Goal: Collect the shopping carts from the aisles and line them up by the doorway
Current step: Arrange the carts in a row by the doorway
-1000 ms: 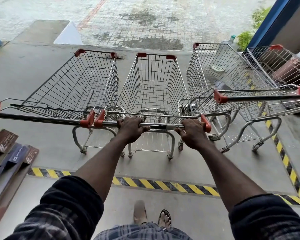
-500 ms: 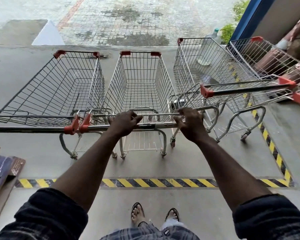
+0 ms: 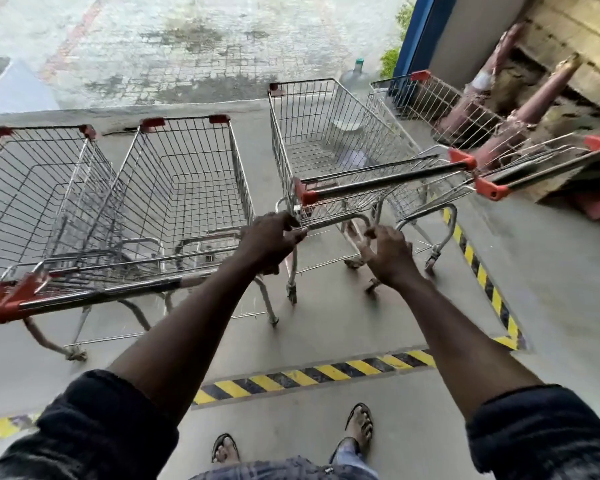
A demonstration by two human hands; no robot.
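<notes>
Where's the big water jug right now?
Head view, upper right: the water jug stands on the floor just beyond the third cart from the left, beside the blue pillar.

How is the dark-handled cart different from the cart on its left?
The dark-handled cart sits turned and farther out; the cart on its left sits straight and nearer. Its handle is shiny metal, not dark like the other's. Both are wire with red trim.
</notes>
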